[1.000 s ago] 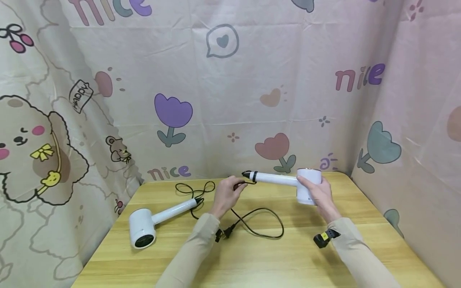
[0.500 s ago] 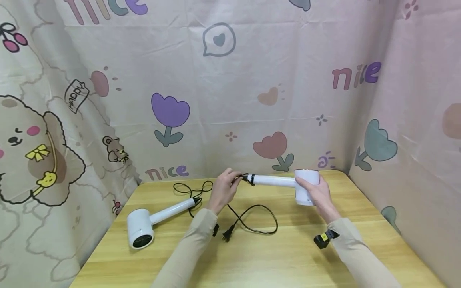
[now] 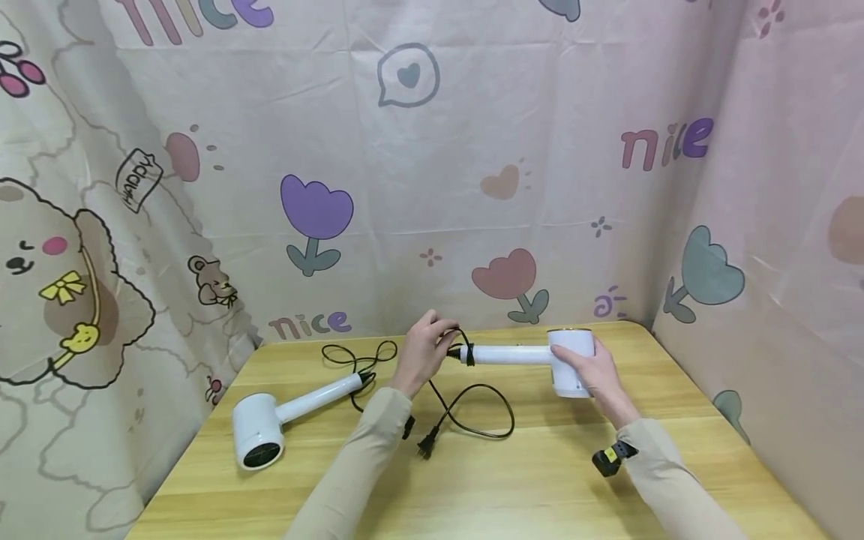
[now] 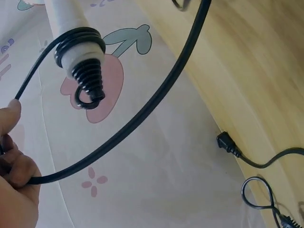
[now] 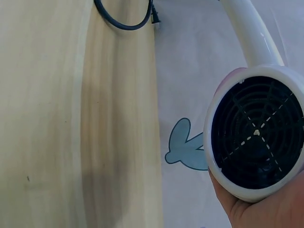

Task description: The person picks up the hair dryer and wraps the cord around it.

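My right hand (image 3: 601, 373) grips a white hair dryer (image 3: 570, 375) by its head, above the table, with the handle pointing left. The dryer's dark round grille shows in the right wrist view. My left hand (image 3: 424, 352) pinches the black cord (image 4: 128, 130) beside the handle's end. Several turns of cord wrap the handle just above the ribbed strain relief (image 4: 88, 78). From the left hand the cord runs down to a loop on the table, ending in a plug (image 3: 427, 444).
A second white hair dryer (image 3: 259, 431) lies on the wooden table (image 3: 513, 495) at the left, its black cord (image 3: 337, 358) looped behind its handle. Patterned curtains (image 3: 405, 187) stand behind and at both sides.
The dryer in my right hand has sunk slightly, and its handle has come level. My left hand has risen a little with the cord. The plug end on the table has shifted slightly.
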Tool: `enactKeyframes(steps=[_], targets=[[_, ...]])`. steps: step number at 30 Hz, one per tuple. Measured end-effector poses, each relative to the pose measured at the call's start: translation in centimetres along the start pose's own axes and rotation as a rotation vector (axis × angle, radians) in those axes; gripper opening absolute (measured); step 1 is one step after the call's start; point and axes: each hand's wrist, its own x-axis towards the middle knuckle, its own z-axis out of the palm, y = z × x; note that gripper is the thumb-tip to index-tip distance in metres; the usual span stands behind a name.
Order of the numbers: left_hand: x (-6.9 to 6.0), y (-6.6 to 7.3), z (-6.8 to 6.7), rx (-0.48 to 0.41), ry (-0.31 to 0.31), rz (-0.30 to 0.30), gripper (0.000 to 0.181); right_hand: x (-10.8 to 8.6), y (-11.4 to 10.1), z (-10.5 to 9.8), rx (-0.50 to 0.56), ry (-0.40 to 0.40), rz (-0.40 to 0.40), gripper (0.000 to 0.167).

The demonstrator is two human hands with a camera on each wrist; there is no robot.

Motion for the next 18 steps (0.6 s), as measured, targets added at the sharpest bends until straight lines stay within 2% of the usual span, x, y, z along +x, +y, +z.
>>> enactKeyframes(steps=[4, 8, 14, 18], targets=[[0.7, -0.2, 0.1, -0.025, -0.039, 0.001, 0.011, 0.1, 0.4, 0.0, 0.017, 0.009, -0.01, 0.075], [1.0, -0.7, 0.0, -0.035, -0.072, -0.006, 0.011, 0.0, 0.6, 0.0, 0.017, -0.015, -0.015, 0.074], [1.1, -1.4, -0.1, -0.042, -0.059, -0.024, 0.013, -0.3, 1.1, -0.1, -0.008, -0.079, -0.005, 0.072], [1.6, -1.5, -0.3, -0.038, -0.04, -0.076, 0.017, -0.2, 1.3, -0.4, 0.02, -0.131, 0.012, 0.072]])
